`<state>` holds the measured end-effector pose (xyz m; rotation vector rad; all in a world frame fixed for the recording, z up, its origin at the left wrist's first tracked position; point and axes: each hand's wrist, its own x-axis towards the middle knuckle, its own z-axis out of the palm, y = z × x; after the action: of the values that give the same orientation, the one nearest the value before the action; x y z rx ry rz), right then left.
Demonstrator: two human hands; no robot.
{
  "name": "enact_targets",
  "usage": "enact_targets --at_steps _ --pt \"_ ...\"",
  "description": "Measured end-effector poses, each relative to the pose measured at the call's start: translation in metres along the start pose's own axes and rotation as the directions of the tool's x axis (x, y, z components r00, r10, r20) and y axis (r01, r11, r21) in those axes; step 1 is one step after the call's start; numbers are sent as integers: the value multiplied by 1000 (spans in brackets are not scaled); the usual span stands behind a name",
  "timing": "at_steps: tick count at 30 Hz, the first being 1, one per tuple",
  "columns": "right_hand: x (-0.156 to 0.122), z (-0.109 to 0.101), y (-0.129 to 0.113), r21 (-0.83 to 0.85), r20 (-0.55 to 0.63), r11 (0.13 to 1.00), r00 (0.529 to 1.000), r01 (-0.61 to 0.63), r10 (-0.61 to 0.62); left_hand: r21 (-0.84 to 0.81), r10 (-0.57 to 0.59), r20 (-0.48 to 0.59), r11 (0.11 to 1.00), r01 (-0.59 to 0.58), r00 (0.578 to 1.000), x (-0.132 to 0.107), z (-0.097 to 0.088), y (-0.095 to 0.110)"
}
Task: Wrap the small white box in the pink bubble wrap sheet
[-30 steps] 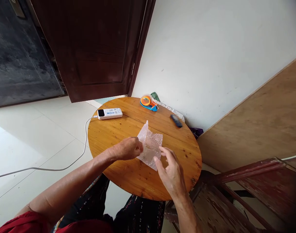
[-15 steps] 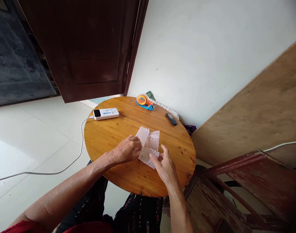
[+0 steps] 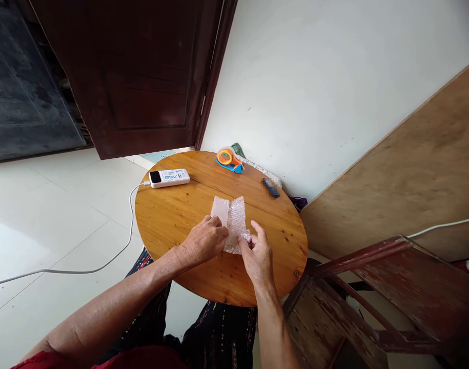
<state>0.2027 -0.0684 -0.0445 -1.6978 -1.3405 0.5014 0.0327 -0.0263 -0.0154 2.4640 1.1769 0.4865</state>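
A small sheet of clear bubble wrap (image 3: 230, 218) lies partly folded on the round wooden table (image 3: 172, 215). My left hand (image 3: 204, 241) is closed on the wrap's left side, pressing it to the tabletop. At the near right corner my right hand (image 3: 257, 253) pinches the edge between thumb and fingers and folds it inward. Whatever may be inside the wrap is hidden.
A white power bank (image 3: 168, 178) with a white cable (image 3: 84, 270) trailing to the floor lies at the table's far left. An orange and blue tape dispenser (image 3: 228, 159) and a small dark object (image 3: 270, 188) sit at the back by the wall. A worn red wooden chair (image 3: 372, 302) stands right.
The bubble wrap has been folded smaller: its raised flap came down and the right side was turned in. Both hands have drawn closer together on it.
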Motion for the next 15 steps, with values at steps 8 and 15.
enact_targets --at_steps 8,15 --pt "2 2 -16 9 54 1000 999 6 -7 47 -31 -14 998 31 999 3 -2 2" --pt "11 0 -4 -60 75 997 995 -56 61 20 -35 -17 999 35 999 2 2 -1"
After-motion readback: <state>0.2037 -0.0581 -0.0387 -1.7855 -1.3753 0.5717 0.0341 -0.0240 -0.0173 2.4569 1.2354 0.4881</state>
